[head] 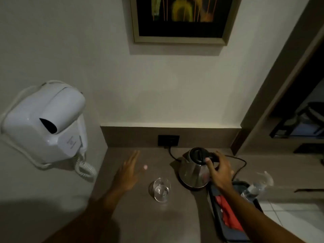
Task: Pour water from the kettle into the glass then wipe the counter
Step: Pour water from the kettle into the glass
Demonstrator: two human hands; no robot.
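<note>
A steel kettle (192,170) with a black lid stands on its base at the back right of the brown counter (140,221). My right hand (219,171) curls around the kettle's black handle. A clear glass (161,189) stands in front and to the left of the kettle, with a little water in its bottom. My left hand (128,171) hovers flat and open over the counter, left of the glass and not touching it. A red cloth (228,213) lies in a dark tray under my right forearm.
The dark tray (217,225) sits at the counter's right edge, with a plastic water bottle (252,189) at its far corner. The kettle's black cord runs to a wall socket (168,140). A white wall-mounted hair dryer (45,123) hangs on the left. A framed picture (180,20) hangs above.
</note>
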